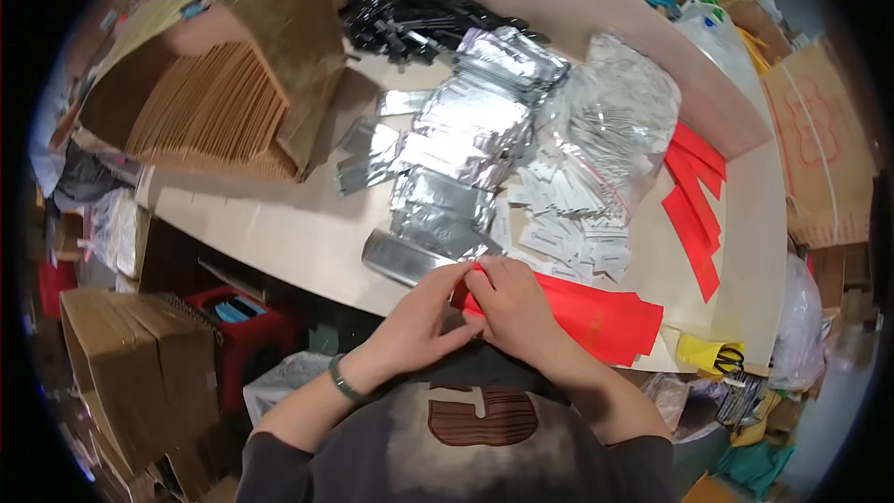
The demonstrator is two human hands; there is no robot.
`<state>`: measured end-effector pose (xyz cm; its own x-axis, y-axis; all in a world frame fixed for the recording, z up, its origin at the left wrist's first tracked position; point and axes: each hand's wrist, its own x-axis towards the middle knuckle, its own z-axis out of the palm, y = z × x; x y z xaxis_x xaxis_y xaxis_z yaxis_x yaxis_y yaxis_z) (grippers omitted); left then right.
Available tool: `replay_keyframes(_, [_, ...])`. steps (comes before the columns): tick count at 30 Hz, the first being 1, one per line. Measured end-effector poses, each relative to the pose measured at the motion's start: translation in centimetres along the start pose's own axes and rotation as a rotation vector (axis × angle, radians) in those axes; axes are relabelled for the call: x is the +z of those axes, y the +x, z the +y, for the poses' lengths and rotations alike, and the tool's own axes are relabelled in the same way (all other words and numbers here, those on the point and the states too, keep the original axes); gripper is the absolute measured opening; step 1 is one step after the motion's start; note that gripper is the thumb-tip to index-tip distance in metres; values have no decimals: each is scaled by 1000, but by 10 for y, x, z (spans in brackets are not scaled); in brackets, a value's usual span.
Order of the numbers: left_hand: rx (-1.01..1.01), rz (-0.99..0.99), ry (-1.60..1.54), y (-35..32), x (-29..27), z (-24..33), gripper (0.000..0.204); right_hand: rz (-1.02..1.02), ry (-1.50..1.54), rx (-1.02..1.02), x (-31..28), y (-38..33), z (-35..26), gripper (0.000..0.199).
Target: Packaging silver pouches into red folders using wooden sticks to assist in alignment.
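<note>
Both hands on red envelope (pixel 596 317) at near tabletop (pixel 279 233) edge. Left hand (pixel 424 321) fingers pinched on envelope's left end; right hand (pixel 517 307) fingers pinched there too. Silver foil pouch (pixel 405 259) touching envelope's left end, foil pile (pixel 466 140) beyond. Best: spread mouth wide, keep pouch square, avoid creasing.

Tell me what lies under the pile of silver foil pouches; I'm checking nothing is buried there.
Around the pile of silver foil pouches only the pale table shows, with small white packets at its right edge. Whatever lies beneath the pile itself is covered.
</note>
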<state>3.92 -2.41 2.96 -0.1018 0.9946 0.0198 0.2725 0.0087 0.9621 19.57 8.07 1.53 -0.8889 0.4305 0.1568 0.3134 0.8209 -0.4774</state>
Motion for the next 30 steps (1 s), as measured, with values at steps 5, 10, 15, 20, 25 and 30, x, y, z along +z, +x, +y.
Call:
replay_keyframes(5, [126, -159, 920, 14, -27, -26, 61, -63, 66, -290, -39, -4, 22, 28])
replay_keyframes(10, [-347, -61, 607, 8, -34, -18, 54, 121, -283, 228, -117, -73, 128, 29])
replay_keyframes(15, [54, -478, 13, 11, 18, 3, 61, -200, 101, 13, -55, -58, 46, 54])
replay_keyframes(20, [-212, -301, -21, 20, 2, -18, 36, 26, -135, -68, -47, -29, 19, 39])
replay_keyframes(25, [-289, 105, 457, 27, -18, -53, 37, -128, -115, 522, -30, -22, 4, 32])
replay_keyframes(30, [-39, -187, 655, -6, -32, -42, 60, -143, -45, 617, -22, -16, 11, 26])
